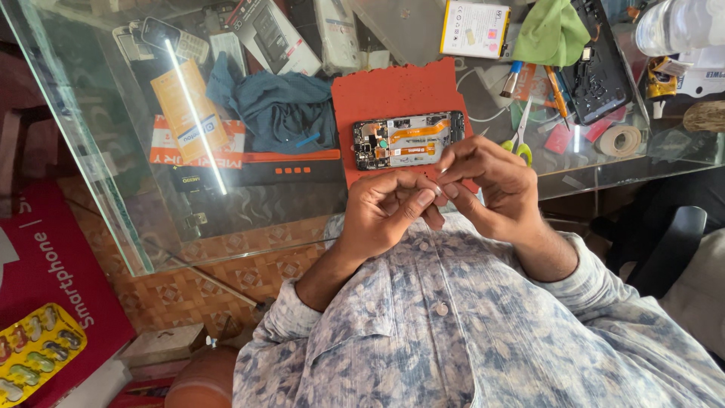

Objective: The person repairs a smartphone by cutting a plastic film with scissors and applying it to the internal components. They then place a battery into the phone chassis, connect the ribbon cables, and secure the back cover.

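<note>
Two bare hands meet just above the near edge of the glass table [113,204], fingertips pressed together around a tiny pale scrap [438,190] that is too small to identify. The left hand [385,211] curls its fingers inward with the thumb pinching the scrap, and the right hand [491,185] bends over from the other side, thumb and forefinger closing on the same bit, so both hands are together and clamped on it. Just beyond the knuckles lies an opened smartphone [408,140], a flat dark rectangle with its back off, showing a metal shield, small components and orange ribbon cables. It rests on a matte red-orange work mat [377,94] with a ragged far edge. To the left of the mat sits a crumpled blue-grey cloth [283,109], soft and folded, beside a glossy orange card [181,109] and an old keypad phone [177,39]. To the right lie small scissors with yellow-green handles [519,140], a roll of tan tape [619,140], a black phone frame [600,68] and a rumpled green cloth [551,32], with a flat white battery pack [474,29] near it. Patterned sleeves of thin blue-and-white fabric cover both forearms. Below the glass, on the floor, a yellow blister tray [38,359] holds rounded shapes.
</note>
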